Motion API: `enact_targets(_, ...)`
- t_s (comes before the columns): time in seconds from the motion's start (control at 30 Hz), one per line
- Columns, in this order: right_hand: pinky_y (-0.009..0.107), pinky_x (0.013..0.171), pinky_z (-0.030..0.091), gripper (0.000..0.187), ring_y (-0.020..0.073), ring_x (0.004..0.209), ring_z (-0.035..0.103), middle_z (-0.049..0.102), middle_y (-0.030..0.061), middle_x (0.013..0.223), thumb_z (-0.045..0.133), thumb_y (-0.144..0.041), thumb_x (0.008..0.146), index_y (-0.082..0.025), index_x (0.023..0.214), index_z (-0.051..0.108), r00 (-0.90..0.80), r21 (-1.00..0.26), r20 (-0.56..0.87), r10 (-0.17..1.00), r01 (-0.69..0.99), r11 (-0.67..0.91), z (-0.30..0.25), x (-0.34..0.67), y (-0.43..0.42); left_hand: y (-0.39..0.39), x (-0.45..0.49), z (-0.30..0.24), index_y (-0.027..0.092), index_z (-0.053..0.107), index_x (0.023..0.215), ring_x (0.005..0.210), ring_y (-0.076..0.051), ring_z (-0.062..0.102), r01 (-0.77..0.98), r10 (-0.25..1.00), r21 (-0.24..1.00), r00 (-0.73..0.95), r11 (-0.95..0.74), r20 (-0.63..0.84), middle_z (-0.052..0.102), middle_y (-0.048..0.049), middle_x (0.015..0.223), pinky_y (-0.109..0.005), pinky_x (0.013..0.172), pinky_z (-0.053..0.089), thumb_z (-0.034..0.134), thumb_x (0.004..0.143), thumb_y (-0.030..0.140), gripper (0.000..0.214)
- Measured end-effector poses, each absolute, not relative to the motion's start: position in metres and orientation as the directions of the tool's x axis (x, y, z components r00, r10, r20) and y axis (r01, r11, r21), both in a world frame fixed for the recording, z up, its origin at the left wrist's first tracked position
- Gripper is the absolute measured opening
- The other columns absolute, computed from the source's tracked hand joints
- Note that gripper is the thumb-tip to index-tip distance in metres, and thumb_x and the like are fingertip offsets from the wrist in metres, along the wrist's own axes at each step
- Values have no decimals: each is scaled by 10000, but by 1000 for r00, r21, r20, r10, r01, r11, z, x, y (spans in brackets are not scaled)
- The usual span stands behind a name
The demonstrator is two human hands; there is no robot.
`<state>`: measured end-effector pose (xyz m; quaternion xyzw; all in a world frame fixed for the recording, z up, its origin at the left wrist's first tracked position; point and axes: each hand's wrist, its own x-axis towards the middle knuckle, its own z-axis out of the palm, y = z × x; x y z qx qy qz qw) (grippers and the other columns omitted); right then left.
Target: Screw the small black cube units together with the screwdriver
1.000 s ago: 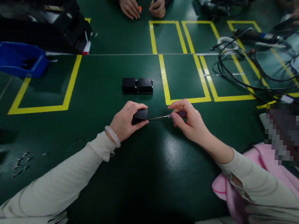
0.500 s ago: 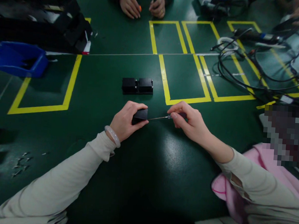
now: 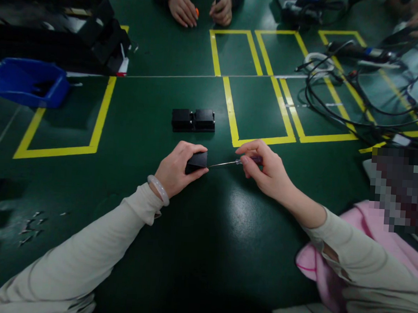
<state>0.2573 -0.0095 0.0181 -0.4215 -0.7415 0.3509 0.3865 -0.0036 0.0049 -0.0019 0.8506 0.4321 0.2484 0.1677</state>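
My left hand (image 3: 177,168) is closed round a small black block (image 3: 197,160), thumb along the near side and fingers along the far side. In my right hand (image 3: 261,167) is a screwdriver (image 3: 237,162) with a see-through handle, held nearly level. Its thin shaft points left, and the tip meets the block's right end near its lower edge; a screw there is too small to make out. Just beyond my hands, a black part with two raised boxes (image 3: 193,120) rests on the green table (image 3: 145,266).
Loose screws (image 3: 31,228) lie at left. A blue bin (image 3: 29,82) and black trays (image 3: 61,29) stand at the far left. Cables (image 3: 339,108) sprawl at right, near a pink cloth (image 3: 324,267). Across the table are another person's hands (image 3: 184,8). Yellow tape marks rectangles.
The screwdriver handle has turned slightly in my right hand. The block and my left hand stay in place; the whole view has shifted a little.
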Motion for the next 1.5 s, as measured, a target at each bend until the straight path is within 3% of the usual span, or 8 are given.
enact_targets(0.27,219,539,397,122,57,521,527,550,-65,672,525,-302,997,-190,985,572,-368,-862,246,897,341,376,18,257,-10,4,-4,-2,202,526,1244,1085,-240,606,658,824,501,496,-562,272,598,-78,1179,-410,933,529,680,894,295,394)
enact_targets(0.43,232,627,441,131,72,606,554,554,-55,727,538,-216,973,-189,1099,558,-339,-833,306,890,356,423,17,257,-9,4,-4,-3,181,533,1242,1100,-237,603,646,813,498,503,-578,291,601,-80,1175,-402,954,519,684,898,292,392)
enact_targets(0.63,201,521,399,108,47,509,532,554,-66,668,542,-284,989,-188,954,579,-362,-861,264,894,329,388,17,257,-9,4,-4,-3,189,527,1248,1104,-236,601,643,811,498,503,-582,298,600,-76,1180,-399,954,522,687,895,291,400)
enact_targets(0.8,228,628,447,112,67,602,561,559,-52,735,551,-215,967,-190,1074,570,-329,-838,302,895,357,414,16,258,-10,4,-4,-2,189,525,1249,1106,-239,600,639,809,501,508,-584,295,597,-81,1187,-405,952,523,677,902,298,394)
enact_targets(1.0,206,525,399,110,49,502,529,543,-75,647,536,-293,993,-190,974,570,-351,-873,255,901,317,371,16,257,-9,4,-4,-3,193,524,1248,1095,-236,601,643,813,502,503,-578,292,597,-79,1182,-407,944,524,677,904,303,392)
enact_targets(1.17,238,636,438,118,69,600,556,545,-62,715,552,-239,976,-194,1085,559,-335,-848,293,895,341,405,15,257,-10,4,-4,-2,190,522,1247,1095,-235,599,643,810,497,509,-583,291,597,-78,1175,-405,943,523,673,905,295,388)
enact_targets(1.33,233,566,401,93,61,522,528,516,-83,641,522,-283,1001,-200,1031,551,-363,-882,249,898,298,365,15,258,-10,4,-4,-2,191,525,1244,1091,-235,601,645,814,501,504,-577,287,597,-75,1176,-401,942,525,678,900,295,391)
enact_targets(1.5,256,645,432,136,80,619,542,531,-62,724,547,-219,972,-206,1107,535,-339,-853,292,894,329,404,14,258,-9,5,-4,-2,200,525,1241,1106,-235,600,644,814,502,506,-577,286,600,-67,1175,-400,954,521,671,904,298,381)
